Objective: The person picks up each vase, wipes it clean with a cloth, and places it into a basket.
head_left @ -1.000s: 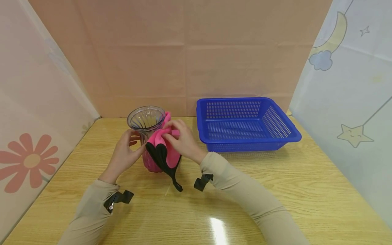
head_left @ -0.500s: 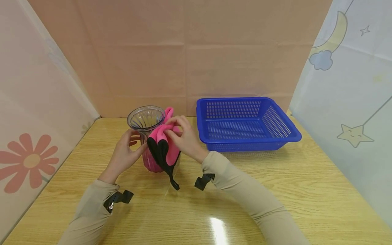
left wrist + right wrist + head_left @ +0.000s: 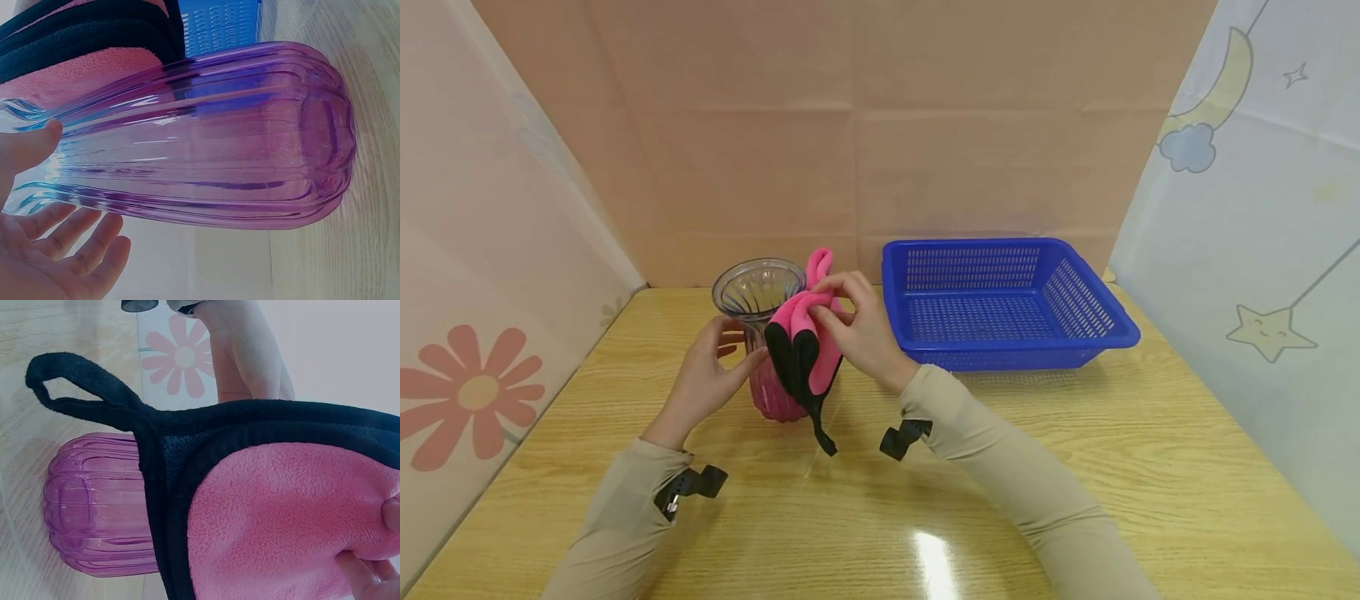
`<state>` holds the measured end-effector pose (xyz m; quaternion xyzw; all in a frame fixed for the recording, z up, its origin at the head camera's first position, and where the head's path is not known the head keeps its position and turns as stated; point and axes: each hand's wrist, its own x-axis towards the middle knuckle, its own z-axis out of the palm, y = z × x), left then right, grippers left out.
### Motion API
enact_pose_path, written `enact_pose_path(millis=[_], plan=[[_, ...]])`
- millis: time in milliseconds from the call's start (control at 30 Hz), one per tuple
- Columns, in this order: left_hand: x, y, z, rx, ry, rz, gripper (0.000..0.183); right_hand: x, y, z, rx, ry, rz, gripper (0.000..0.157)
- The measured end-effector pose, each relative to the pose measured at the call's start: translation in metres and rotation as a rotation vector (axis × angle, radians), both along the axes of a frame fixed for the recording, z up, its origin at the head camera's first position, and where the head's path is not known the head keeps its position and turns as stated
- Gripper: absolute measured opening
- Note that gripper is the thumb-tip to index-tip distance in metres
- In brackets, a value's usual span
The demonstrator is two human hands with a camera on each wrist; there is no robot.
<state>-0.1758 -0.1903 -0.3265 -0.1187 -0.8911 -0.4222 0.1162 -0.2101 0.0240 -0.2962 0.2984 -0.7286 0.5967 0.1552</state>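
In the head view a ribbed glass vase (image 3: 771, 393), clear at the wide rim and pink-purple lower down, stands upright on the table. My left hand (image 3: 702, 379) holds it around the narrow neck, thumb in front and fingers at the far left side. Between thumb and fingers my right hand (image 3: 867, 333) pinches a folded pink cloth (image 3: 790, 315) with black edging, against the right side of the vase. Its black hanging loop (image 3: 69, 387) dangles below the hand. In the left wrist view the thumb lies on the glass (image 3: 206, 147). The cloth hides part of the vase.
A blue perforated plastic basket (image 3: 1011, 343) stands behind and to the right of my right hand, with nothing inside it. The wooden table (image 3: 820, 533) meets a peach backdrop (image 3: 850, 167) at the back and printed cloth panels (image 3: 1262, 250) at the sides.
My right hand has risen slightly and shifted a little right, drawing the cloth upward along the vase. The left hand and the vase stay in place.
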Motion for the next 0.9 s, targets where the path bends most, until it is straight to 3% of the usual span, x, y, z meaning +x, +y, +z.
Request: enact_pose_path(millis=[700, 900], plan=[[0.002, 0.001, 0.001, 0.0, 0.002, 0.016, 0.052, 0.002, -0.006, -0.01, 0.089, -0.029, 0.006, 0.017], [0.002, 0.002, 0.002, 0.019, 0.026, 0.012, 0.049, 0.002, -0.009, -0.012, 0.121, 0.004, -0.018, 0.017]])
